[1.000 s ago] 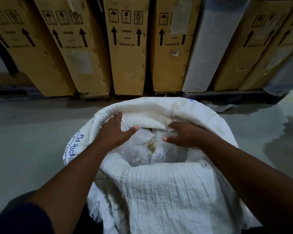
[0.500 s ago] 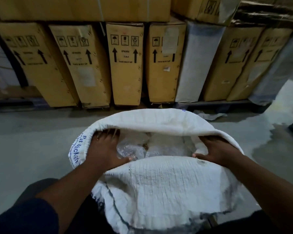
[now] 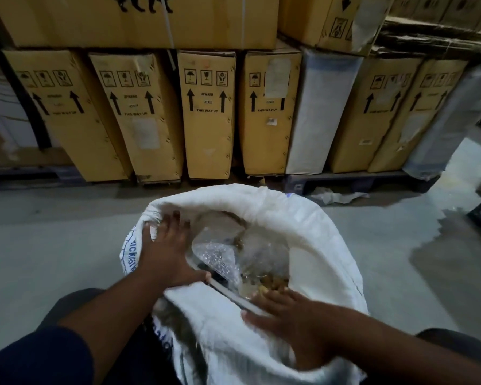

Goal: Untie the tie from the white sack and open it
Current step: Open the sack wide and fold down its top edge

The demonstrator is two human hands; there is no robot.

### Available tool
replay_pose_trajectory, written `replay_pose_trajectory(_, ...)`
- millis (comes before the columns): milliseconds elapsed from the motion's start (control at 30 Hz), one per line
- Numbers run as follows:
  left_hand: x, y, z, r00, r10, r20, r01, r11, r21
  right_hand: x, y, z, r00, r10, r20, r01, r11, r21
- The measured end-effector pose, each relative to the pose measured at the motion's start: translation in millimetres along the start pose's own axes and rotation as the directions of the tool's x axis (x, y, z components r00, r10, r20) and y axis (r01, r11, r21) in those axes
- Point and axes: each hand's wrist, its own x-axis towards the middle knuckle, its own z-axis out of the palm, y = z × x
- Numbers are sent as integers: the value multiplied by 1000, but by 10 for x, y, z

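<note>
Left hand (image 3: 165, 252) spread flat on the sack's (image 3: 317, 254) left rim; right hand (image 3: 295, 325) spread flat, pressing the near rim down. Sack stands open on the floor (image 3: 53, 245), clear bag (image 3: 233, 257) inside. Cartons (image 3: 207, 112) behind.

I see a grey concrete floor (image 3: 53, 245) carrying everything. The open white woven sack (image 3: 317, 259) stands on it in the foreground. A dark pallet (image 3: 358, 182) rests on the floor behind, bearing upright brown cardboard cartons (image 3: 208, 120). Crumpled pale paper (image 3: 336, 196) lies beside the pallet.
</note>
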Motion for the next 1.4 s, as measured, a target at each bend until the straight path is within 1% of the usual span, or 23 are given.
replay_pose_trajectory(33,8,-27,-3,1000,-26,17,26,1000,-5,-68,-58,85,1000,-17,16,17,1000,-3)
replay_pose_trajectory(100,-2,-46,-3,997,-66,36,68,997,-41,-164,-165,202,999,-47,16,48,997,-60)
replay_pose_trajectory(167,-24,-16,-22,994,-89,61,93,994,-65,-200,-233,243,999,-39,6,40,995,-93)
replay_pose_trajectory(233,-44,63,-49,992,-103,68,105,994,-35,-211,-230,190,999,10,-32,-10,1000,-3)
replay_pose_trajectory(300,-72,189,-76,993,-109,41,108,994,16,-199,-154,48,988,93,-124,-69,981,183)
replay_pose_trajectory(333,-102,262,-87,995,-98,27,96,994,42,-170,-98,-25,971,155,-183,-98,952,290)
replay_pose_trajectory(400,-174,405,-95,1000,-16,-9,17,999,46,-87,29,-134,902,304,-306,-141,878,457)
replay_pose_trajectory(433,-204,469,-99,998,51,-34,-50,998,23,-39,102,-176,857,362,-367,-154,859,488)
replay_pose_trajectory(500,-229,564,-128,981,179,-76,-181,983,-27,36,287,-219,774,436,-459,-195,854,483)
replay_pose_trajectory(567,-192,585,-176,962,238,-130,-251,963,-96,87,530,-228,698,492,-520,-237,845,480)
replay_pose_trajectory(633,-125,555,-209,955,216,-205,-254,950,-183,126,795,-228,638,525,-564,-301,844,445)
replay_pose_trajectory(733,19,488,-205,945,139,-297,-224,935,-274,163,1074,-212,578,554,-599,-371,833,411)
replay_pose_trajectory(833,194,472,-149,940,89,-329,-189,939,-287,241,1228,-177,538,551,-638,-389,833,393)
replay_pose_trajectory(933,295,507,-49,939,75,-336,-171,948,-267,382,1282,-134,502,567,-653,-397,822,408)
replay_pose_trajectory(1000,325,523,34,943,65,-326,-154,954,-257,478,1300,-70,517,579,-630,-409,814,412)
replay_pose_trajectory(1100,347,526,126,960,56,-274,-119,968,-220,566,1362,80,577,619,-533,-436,785,440)
replay_pose_trajectory(1200,276,524,193,982,76,-176,-105,981,-165,596,1386,190,641,650,-409,-484,756,441)
replay_pose_trajectory(1267,155,523,230,992,111,-68,-116,990,-81,558,1334,172,686,644,-339,-496,755,429)
replay_pose_trajectory(1300,92,510,230,992,127,-4,-127,992,-11,524,1297,134,703,621,-346,-481,774,413)
replay_pose_trajectory(1333,35,486,213,989,135,60,-139,988,70,483,1254,88,721,576,-386,-448,812,375)
replay_pose_trajectory(1400,-44,375,103,975,120,188,-158,966,202,368,1158,-2,780,418,-465,-361,908,212)
